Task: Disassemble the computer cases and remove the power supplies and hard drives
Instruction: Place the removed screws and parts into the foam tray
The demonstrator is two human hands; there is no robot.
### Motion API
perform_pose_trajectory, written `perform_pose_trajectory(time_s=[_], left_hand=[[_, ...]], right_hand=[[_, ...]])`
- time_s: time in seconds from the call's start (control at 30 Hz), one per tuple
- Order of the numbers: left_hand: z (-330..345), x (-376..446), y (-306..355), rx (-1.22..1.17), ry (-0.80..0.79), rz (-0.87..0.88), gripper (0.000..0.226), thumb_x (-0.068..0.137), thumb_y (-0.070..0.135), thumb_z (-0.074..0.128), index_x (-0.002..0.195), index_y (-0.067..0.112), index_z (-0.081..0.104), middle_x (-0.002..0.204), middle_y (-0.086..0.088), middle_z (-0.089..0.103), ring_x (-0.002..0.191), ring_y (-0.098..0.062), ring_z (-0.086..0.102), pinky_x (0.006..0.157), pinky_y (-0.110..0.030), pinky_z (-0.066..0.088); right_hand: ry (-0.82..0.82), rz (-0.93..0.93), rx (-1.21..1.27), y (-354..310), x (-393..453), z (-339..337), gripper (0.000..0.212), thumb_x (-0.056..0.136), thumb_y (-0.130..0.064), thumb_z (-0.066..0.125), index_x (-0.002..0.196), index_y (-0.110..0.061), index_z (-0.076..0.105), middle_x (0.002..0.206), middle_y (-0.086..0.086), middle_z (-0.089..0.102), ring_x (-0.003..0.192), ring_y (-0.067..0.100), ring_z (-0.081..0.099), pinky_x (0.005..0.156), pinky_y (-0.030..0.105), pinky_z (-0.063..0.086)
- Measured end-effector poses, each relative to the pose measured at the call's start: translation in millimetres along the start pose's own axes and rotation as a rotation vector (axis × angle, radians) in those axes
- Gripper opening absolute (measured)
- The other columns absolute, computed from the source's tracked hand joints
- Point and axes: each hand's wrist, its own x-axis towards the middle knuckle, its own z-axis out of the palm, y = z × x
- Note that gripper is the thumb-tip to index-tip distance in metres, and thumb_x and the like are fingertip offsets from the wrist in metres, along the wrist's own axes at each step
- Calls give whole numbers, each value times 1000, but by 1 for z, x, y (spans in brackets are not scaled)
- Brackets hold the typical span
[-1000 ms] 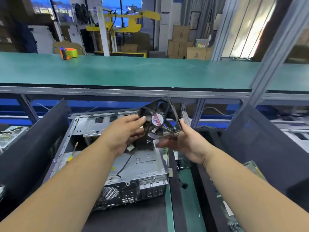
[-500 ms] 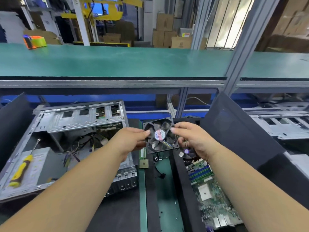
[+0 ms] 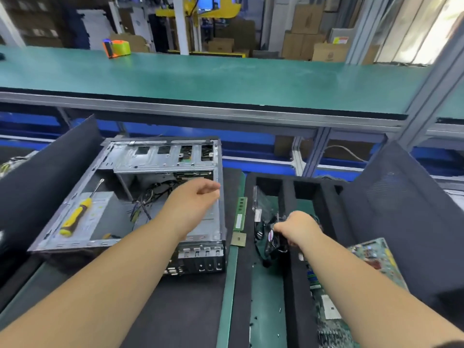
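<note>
An opened metal computer case lies on its side on a black mat at centre left, loose cables inside it. My left hand hovers over the case's right part, fingers loosely curled, holding nothing. My right hand grips a black case fan low over a black foam tray to the right of the case. The fan's red label faces left.
A yellow-handled screwdriver rests inside the case at left. A RAM stick and a CPU chip lie between case and tray. A motherboard fills the tray's right compartment. Dark panels lean on both sides. A green shelf runs overhead.
My left hand has let go of the fan and moved back left over the case. My right hand has carried the fan down and right into the foam tray.
</note>
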Motion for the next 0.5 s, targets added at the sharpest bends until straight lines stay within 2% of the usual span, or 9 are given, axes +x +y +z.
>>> perform_pose_trajectory(time_s=[0.13, 0.23, 0.33, 0.43, 0.5], left_hand=[[-14, -12, -9, 4, 70, -26, 15, 94, 30, 63, 103, 38, 71, 101, 17, 67, 94, -1, 61, 72, -20, 42], [-20, -20, -16, -12, 92, -48, 14, 94, 30, 64, 101, 39, 72, 99, 16, 67, 95, 0, 61, 74, -20, 42], [-24, -27, -22, -6, 98, -63, 14, 93, 31, 65, 98, 41, 72, 99, 17, 68, 93, 4, 62, 78, -18, 43], [-25, -30, -25, 9, 109, -68, 15, 92, 29, 65, 97, 41, 72, 101, 17, 69, 99, 0, 62, 85, -22, 45], [-24, -32, -25, 10, 121, -70, 16, 92, 30, 65, 95, 44, 72, 100, 19, 69, 98, 0, 63, 84, -23, 46]], right_hand=[[-55, 43, -174, -8, 16, 28, 21, 79, -32, 63, 69, -15, 56, 68, 3, 60, 61, 20, 55, 53, 26, 38], [-78, 26, -252, -10, 24, 40, 21, 82, -28, 62, 65, -18, 53, 69, 1, 55, 68, 23, 55, 61, 27, 42], [-84, 27, -243, -11, 31, 43, 19, 84, -27, 61, 69, -16, 55, 74, 2, 58, 71, 24, 58, 63, 27, 43], [-107, 37, -309, -12, 33, 39, 10, 85, -20, 58, 81, -13, 63, 88, 5, 65, 91, 29, 62, 72, 30, 47], [-40, 11, -392, -11, 33, 35, 16, 87, -22, 57, 98, -13, 64, 108, 8, 65, 112, 31, 52, 84, 34, 46]])
